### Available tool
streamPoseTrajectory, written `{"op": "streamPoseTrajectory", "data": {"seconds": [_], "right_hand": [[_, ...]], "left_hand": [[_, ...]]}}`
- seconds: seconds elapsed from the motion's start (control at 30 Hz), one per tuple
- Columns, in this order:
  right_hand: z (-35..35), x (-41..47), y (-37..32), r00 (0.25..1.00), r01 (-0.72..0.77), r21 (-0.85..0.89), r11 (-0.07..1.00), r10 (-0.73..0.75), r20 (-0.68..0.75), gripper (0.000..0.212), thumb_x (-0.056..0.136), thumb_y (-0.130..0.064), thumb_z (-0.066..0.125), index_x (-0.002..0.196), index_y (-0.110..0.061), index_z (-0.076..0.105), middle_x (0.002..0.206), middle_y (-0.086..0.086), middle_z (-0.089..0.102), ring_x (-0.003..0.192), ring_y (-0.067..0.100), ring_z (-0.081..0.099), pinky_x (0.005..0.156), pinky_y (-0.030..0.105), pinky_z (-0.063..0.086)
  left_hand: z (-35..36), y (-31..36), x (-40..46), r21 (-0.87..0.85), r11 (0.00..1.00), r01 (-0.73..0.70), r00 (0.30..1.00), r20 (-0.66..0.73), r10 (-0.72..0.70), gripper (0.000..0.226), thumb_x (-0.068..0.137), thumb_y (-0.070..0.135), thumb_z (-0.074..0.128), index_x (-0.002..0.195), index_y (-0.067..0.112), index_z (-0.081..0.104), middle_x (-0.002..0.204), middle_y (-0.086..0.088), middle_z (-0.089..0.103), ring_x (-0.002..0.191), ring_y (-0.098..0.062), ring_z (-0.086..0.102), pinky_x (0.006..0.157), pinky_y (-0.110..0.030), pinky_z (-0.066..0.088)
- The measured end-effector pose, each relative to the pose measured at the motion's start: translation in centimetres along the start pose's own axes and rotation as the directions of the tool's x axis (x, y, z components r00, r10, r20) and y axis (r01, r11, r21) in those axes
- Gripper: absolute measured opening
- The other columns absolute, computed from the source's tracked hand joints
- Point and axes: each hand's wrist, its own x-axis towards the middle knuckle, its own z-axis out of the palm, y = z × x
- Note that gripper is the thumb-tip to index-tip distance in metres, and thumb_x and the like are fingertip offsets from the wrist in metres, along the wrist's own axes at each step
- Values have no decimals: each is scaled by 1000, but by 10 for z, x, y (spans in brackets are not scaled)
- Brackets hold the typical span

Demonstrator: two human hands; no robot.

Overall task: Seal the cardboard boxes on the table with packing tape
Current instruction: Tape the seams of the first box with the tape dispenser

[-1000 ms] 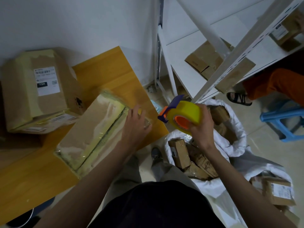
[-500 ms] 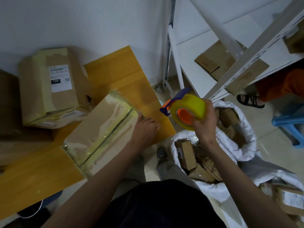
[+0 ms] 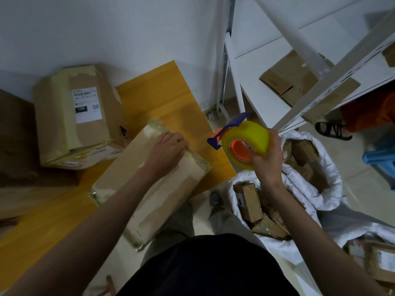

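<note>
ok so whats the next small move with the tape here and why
Probably bring the tape roll back down to the box. The right hand holds it up, clear of the table edge, while the left hand presses on the box's taped far edge, steadying it.

Box (image 3: 154,189) tipped over table edge; L hand (image 3: 165,151) now on top.
</note>
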Motion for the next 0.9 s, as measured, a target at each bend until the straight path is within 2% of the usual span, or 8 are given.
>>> {"op": "streamPoseTrajectory", "data": {"seconds": [0.1,0.2,0.33,0.43,0.57,0.67,0.77,0.9], "right_hand": [[9,-1,-8,999,-31,24,999,31,16,71,78,11,69,123,-37,43,117,-5,53,109,18,54,77,18,46],[18,0,-15,999,-21,45,999,20,26,69,77,12,69,121,-35,45,115,-5,55,106,15,55,76,8,44],[27,2,-21,998,-18,82,996,14,55,73,78,9,73,116,-47,45,118,-4,58,110,21,59,83,31,54],[31,3,-25,999,-28,93,995,23,49,73,79,5,75,113,-51,44,116,-10,56,111,17,58,82,25,53],[36,7,-28,998,-43,105,994,38,50,73,80,6,75,113,-51,44,114,-19,56,111,13,58,83,29,55],[39,10,-29,997,-59,111,992,54,51,72,80,4,76,114,-51,45,118,-9,58,112,16,59,85,34,57],[40,13,-30,997,-54,106,993,49,55,72,80,2,77,116,-52,45,121,-6,59,113,17,59,87,35,57],[36,18,-31,997,-50,111,993,43,63,67,81,1,78,125,-38,46,121,-6,60,111,11,60,83,23,56]], "left_hand": [[-11,-19,10,41,990,-137,990,38,136,35,97,30,40,109,19,71,111,-4,62,108,-26,56,103,-43,40],[-20,-25,22,39,990,-137,987,93,133,31,97,32,49,116,17,69,117,-7,60,114,-29,53,101,-44,39],[-27,-27,28,-59,998,-7,995,101,13,32,90,30,68,118,14,63,123,-6,53,118,-26,49,97,-43,43],[-21,-34,27,-89,993,-78,986,137,90,22,98,29,58,113,16,67,115,-1,59,111,-22,54,97,-38,42],[-17,-41,29,-119,989,-93,963,240,120,42,101,36,37,118,15,69,117,-2,64,109,-22,58,96,-37,40],[-24,-45,40,-177,980,-86,947,291,135,29,101,29,52,114,14,73,110,-2,68,103,-23,61,90,-37,45],[-36,-59,46,-152,988,-29,975,215,62,26,94,23,67,119,16,73,120,-3,70,113,-24,61,96,-40,48],[-49,-90,40,-105,994,19,994,110,-7,25,92,18,71,116,19,76,118,-1,70,111,-26,63,89,-43,53]]}}
